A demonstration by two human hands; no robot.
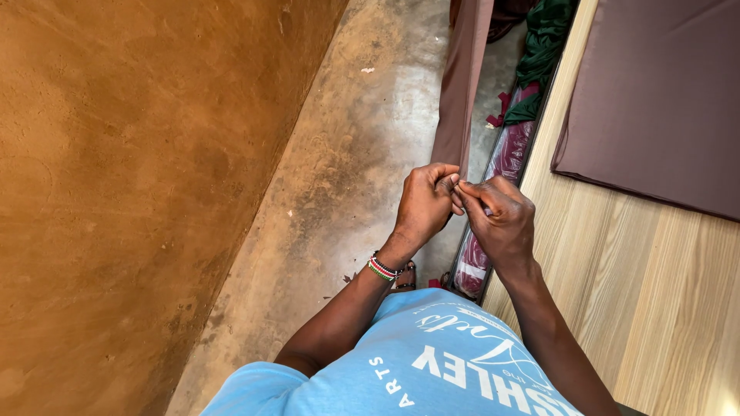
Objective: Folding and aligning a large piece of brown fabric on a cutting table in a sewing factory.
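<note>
The left hand (423, 206) and the right hand (499, 219) meet at the centre of the view, just past 12 o'clock from the person's chest. Both hands are curled nearly closed, fingertips pressed together. The left thumb and forefinger pinch at the point where the two hands touch; the right hand's fingers fold in toward the same point. Whatever is pinched between them is too small to identify; only a pale speck shows at the contact point. A beaded bracelet (382, 268) in red, white and green circles the left wrist, at 7 o'clock from the left hand.

A strip of brown cloth (460, 85) hangs at 12 o'clock from the hands, its lower end reaching down to the fingertips. Whether the hands grip its edge cannot be determined.

A wooden desk (617, 293) with pale grain fills the area from 2 to 5 o'clock. A second sheet of brown fabric (655, 92) lies flat on the desk at 2 o'clock, well apart from the hands. Under the desk edge, a red bundle in clear plastic (505, 158) lies below the right hand. Green fabric (539, 54) is piled at 1 o'clock.

The concrete floor (339, 177) runs from 6 to 12 o'clock. An earth-coloured wall (131, 192) occupies 9 o'clock.
</note>
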